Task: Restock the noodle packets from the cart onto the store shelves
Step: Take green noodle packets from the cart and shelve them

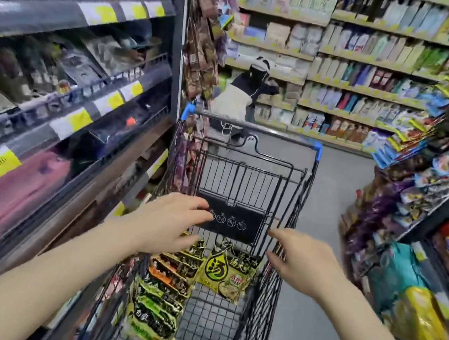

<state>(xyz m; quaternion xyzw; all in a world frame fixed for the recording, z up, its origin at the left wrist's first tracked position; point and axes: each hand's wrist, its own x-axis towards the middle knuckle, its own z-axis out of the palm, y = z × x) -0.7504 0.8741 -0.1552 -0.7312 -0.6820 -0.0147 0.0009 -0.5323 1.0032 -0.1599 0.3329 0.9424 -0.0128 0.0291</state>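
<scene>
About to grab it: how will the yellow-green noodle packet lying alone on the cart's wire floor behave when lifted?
The yellow-green noodle packet looks like a puffy plastic-film multipack, so probably light and crinkly. It may sag if pinched at one corner. The glossy film could be slippery. Both the left hand and right hand are open.

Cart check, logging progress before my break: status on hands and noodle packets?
Left hand and right hand open over cart, holding nothing. Noodle packets still inside. Person crouched ahead in aisle.
</scene>
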